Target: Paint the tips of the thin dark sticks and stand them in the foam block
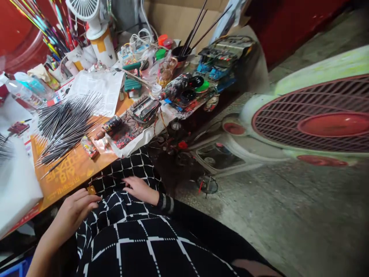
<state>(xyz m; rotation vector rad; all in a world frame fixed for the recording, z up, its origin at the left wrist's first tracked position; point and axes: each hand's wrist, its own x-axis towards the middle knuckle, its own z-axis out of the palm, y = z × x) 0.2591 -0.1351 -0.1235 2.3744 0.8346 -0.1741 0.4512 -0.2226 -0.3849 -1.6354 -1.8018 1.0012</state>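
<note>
Left hand (pixel 72 213): fingers loosely curled, empty, beside amber piece (pixel 91 190).
Right hand (pixel 140 189): flat on checked fabric (pixel 129 234), fingers extended, empty.

— What sort of place are you sitting in?

— You're in a small painting workshop. Your bench (pixel 66 173) is crowded: a heap of thin dark sticks (pixel 66 127), brushes (pixel 196 27) standing in a cup (pixel 179 54), paint pots (pixel 188 95) and a paint-spattered board (pixel 127 136).

— Anything beyond the bench?

— A bare concrete floor (pixel 288 215) beside you, a floor fan (pixel 317 119) on it, and a small desk fan (pixel 86 9) among coloured rods (pixel 43 27) at the back.
</note>
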